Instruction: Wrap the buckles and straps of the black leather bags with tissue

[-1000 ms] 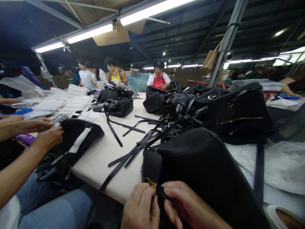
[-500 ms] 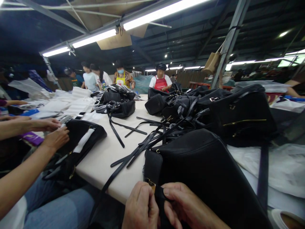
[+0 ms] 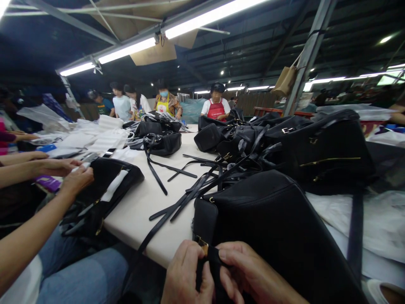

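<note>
A large black handbag (image 3: 268,228) lies tilted on the table edge in front of me, with a black flap (image 3: 205,219) at its left end. Below the flap is a gold-coloured buckle (image 3: 202,244). My left hand (image 3: 186,272) is closed with its fingertips beside the buckle, on the black strap that runs through there. From the other side, my right hand (image 3: 247,266) pinches the same black strap (image 3: 215,264) between thumb and fingers. The strap's lower part is hidden behind my hands.
Loose black straps (image 3: 177,207) cross the pale table (image 3: 136,219). More black handbags (image 3: 329,147) are heaped at the back right. On the left, a co-worker's hands (image 3: 77,175) work at another black bag (image 3: 114,185). A cup-like rim (image 3: 376,291) shows at lower right.
The view has shifted slightly. My left thumb and fingers have parted a little at the strap, while my right hand keeps its pinch. The bag stays in place.
</note>
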